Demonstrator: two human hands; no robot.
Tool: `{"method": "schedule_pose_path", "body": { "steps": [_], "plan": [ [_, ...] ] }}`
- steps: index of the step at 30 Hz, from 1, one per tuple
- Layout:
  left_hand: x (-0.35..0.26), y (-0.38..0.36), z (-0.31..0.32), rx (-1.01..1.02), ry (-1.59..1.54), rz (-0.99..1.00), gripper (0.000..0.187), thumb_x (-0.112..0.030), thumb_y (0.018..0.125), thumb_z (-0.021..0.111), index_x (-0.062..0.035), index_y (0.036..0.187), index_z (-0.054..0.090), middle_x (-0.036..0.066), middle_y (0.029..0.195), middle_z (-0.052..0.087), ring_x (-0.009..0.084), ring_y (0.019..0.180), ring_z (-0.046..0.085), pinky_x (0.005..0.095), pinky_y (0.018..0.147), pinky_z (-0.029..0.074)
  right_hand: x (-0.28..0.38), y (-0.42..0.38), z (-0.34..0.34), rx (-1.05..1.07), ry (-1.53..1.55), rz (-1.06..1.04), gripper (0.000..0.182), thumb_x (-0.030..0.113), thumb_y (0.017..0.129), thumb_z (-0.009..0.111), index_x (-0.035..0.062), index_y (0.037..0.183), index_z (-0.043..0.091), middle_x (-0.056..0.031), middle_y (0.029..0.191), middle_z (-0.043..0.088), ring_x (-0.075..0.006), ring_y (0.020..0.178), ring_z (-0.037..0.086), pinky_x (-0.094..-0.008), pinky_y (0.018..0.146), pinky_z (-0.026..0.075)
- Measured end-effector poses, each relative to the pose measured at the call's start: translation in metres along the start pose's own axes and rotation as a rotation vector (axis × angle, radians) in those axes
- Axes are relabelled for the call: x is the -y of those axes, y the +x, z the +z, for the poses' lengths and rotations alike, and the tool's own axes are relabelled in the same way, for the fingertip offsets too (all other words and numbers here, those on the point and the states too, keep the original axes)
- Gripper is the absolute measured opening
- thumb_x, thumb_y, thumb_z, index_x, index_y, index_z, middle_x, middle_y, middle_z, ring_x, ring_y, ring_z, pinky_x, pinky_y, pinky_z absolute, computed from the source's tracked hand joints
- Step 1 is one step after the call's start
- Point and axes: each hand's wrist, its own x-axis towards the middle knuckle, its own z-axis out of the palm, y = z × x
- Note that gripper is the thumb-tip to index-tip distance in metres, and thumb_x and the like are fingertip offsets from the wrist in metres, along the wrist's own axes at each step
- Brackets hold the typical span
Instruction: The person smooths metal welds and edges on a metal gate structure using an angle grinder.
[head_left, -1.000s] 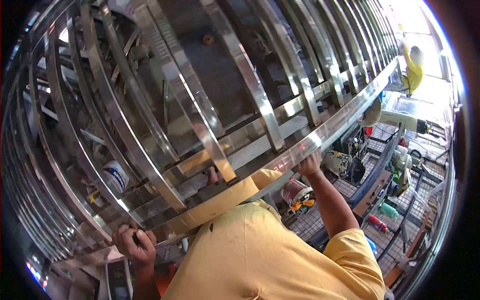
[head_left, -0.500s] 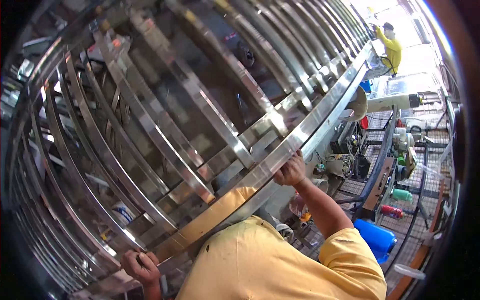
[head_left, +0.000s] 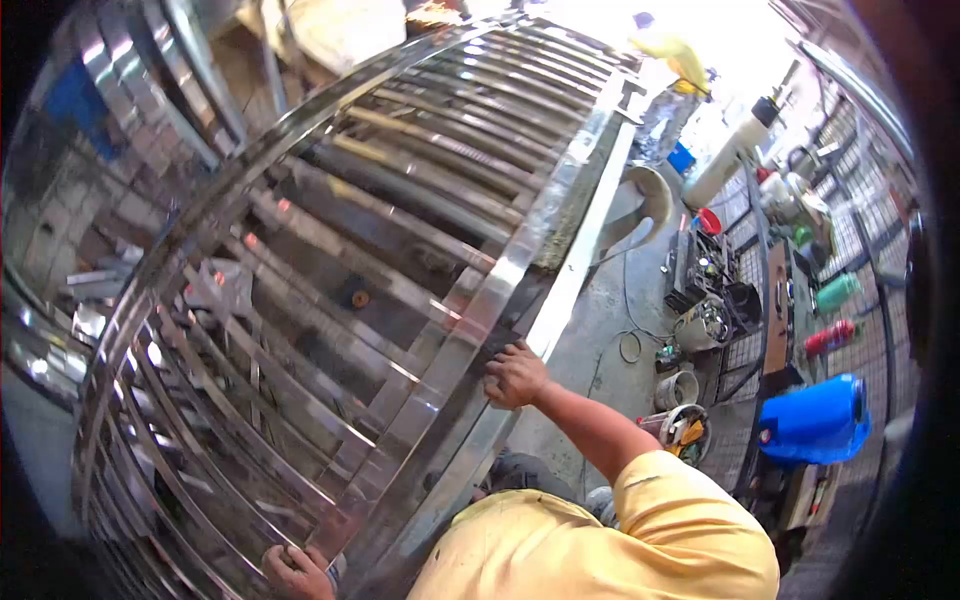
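A large gate-like frame of shiny metal bars (head_left: 400, 375) spreads across the left and middle, its flat side rail running up along my side. My left hand (head_left: 297, 572) is at the near end, its fingers curled over the metal frame. Farther along, my right hand (head_left: 515, 375) is at the dark gap between the side rail and a bright metal edge (head_left: 575, 270) beside it. Its fingers are bent inward; what they grip is not clear.
A person in yellow (head_left: 675, 55) stands beyond the far end. On the right are a blue container (head_left: 815, 420), a white bucket (head_left: 690, 412), a grey gas cylinder (head_left: 730, 150), a green bottle (head_left: 838, 290) and wire mesh. A cable (head_left: 628, 300) lies on the floor. Sparks (head_left: 432, 14) show at the top.
The barred frame now sits lower and farther from me, with a dark gap opened along its side rail. My right hand has come off the rail's outer face. The view has also turned.
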Motion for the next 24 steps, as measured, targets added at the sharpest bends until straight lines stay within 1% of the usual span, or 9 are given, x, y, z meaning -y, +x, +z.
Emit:
{"method": "schedule_pose_path", "body": {
  "steps": [3, 5, 9, 12, 17, 19, 20, 21, 24],
  "plan": [
    [-0.024, -0.005, 0.02, -0.054, -0.051, -0.043, 0.033, -0.032, 0.098, 0.063, -0.0007, 0.107, 0.063, 0.02, 0.102, 0.062, 0.0383, 0.092, 0.06, 0.0481, 0.083, 0.049, -0.003, -0.007, 0.003, -0.04, 0.019, 0.012, 0.035, 0.044, 0.078, 0.064, 0.0113, 0.089, 0.07, -0.0061, 0.086, 0.065, -0.0272, 0.093, 0.056, -0.043, 0.092, 0.04],
    [-0.073, -0.002, 0.032, -0.238, -0.124, 0.309, 0.042, -0.036, 0.094, 0.065, -0.0002, 0.115, 0.061, 0.02, 0.105, 0.063, 0.037, 0.093, 0.062, 0.049, 0.083, 0.051, 0.002, -0.008, -0.006, 0.028, -0.014, 0.037, 0.036, 0.045, 0.079, 0.064, 0.0112, 0.09, 0.07, -0.0061, 0.088, 0.065, -0.027, 0.096, 0.056, -0.043, 0.093, 0.04],
    [-0.167, -0.03, 0.058, 0.131, -0.436, 0.509, 0.024, -0.019, 0.094, 0.057, -0.0008, 0.109, 0.054, 0.02, 0.116, 0.056, 0.0389, 0.114, 0.053, 0.0504, 0.1, 0.041, 0.003, -0.011, -0.008, -0.041, -0.006, 0.062, 0.036, 0.045, 0.082, 0.063, 0.0098, 0.089, 0.069, -0.0082, 0.092, 0.065, -0.0277, 0.101, 0.054, -0.0428, 0.096, 0.038],
    [-0.218, -0.056, 0.07, 0.281, -0.403, 0.752, 0.026, -0.02, 0.087, 0.063, -0.0022, 0.104, 0.058, 0.019, 0.11, 0.059, 0.0387, 0.104, 0.057, 0.0501, 0.092, 0.045, 0.005, -0.028, -0.002, -0.22, -0.034, 0.09, 0.04, 0.044, 0.084, 0.063, 0.0068, 0.098, 0.066, -0.0124, 0.105, 0.061, -0.0309, 0.107, 0.051, -0.0449, 0.1, 0.037],
    [-0.241, -0.12, 0.119, 0.444, -0.345, 0.652, 0.022, -0.021, 0.08, 0.067, -0.0048, 0.094, 0.063, 0.016, 0.099, 0.064, 0.0374, 0.094, 0.06, 0.0473, 0.084, 0.047, -0.032, -0.129, -0.018, -0.27, 0.162, -0.019, 0.051, 0.045, 0.082, 0.069, 0.0081, 0.117, 0.061, -0.0144, 0.123, 0.059, -0.0355, 0.124, 0.049, -0.0497, 0.104, 0.038],
    [-0.253, -0.142, 0.135, 0.473, -0.316, 0.56, 0.018, -0.018, 0.082, 0.064, -0.0037, 0.093, 0.063, 0.016, 0.096, 0.064, 0.0386, 0.092, 0.059, 0.0489, 0.084, 0.047, -0.086, -0.195, 0.024, -0.161, 0.237, 0.087, 0.051, 0.043, 0.08, 0.072, 0.0091, 0.117, 0.063, -0.0161, 0.129, 0.06, -0.0373, 0.12, 0.055, -0.0492, 0.101, 0.044],
    [-0.263, -0.151, 0.142, 0.451, -0.321, 0.528, 0.017, -0.017, 0.082, 0.064, -0.003, 0.093, 0.063, 0.017, 0.096, 0.063, 0.0385, 0.093, 0.059, 0.0491, 0.084, 0.047, -0.113, -0.22, 0.0, 0.279, 0.262, 0.251, 0.049, 0.041, 0.08, 0.072, 0.0095, 0.117, 0.064, -0.0171, 0.128, 0.062, -0.0383, 0.114, 0.06, -0.047, 0.097, 0.049],
    [-0.276, -0.156, 0.148, 0.426, -0.309, 0.507, 0.017, -0.016, 0.082, 0.064, -0.0029, 0.093, 0.063, 0.017, 0.096, 0.063, 0.0382, 0.093, 0.059, 0.0488, 0.084, 0.047, -0.147, -0.264, 0.017, 0.262, 0.242, 0.247, 0.05, 0.042, 0.08, 0.072, 0.009, 0.118, 0.066, -0.019, 0.123, 0.064, -0.0381, 0.113, 0.06, -0.0466, 0.095, 0.05],
    [-0.315, -0.156, 0.163, 0.36, -0.269, 0.467, 0.017, -0.015, 0.082, 0.064, -0.0026, 0.094, 0.062, 0.018, 0.097, 0.063, 0.038, 0.094, 0.06, 0.0485, 0.085, 0.047, -0.255, -0.376, 0.024, 0.725, 0.226, 0.886, 0.047, 0.041, 0.084, 0.065, 0.005, 0.113, 0.07, -0.0251, 0.117, 0.067, -0.0404, 0.109, 0.065, -0.0475, 0.094, 0.053]
  ]
}}
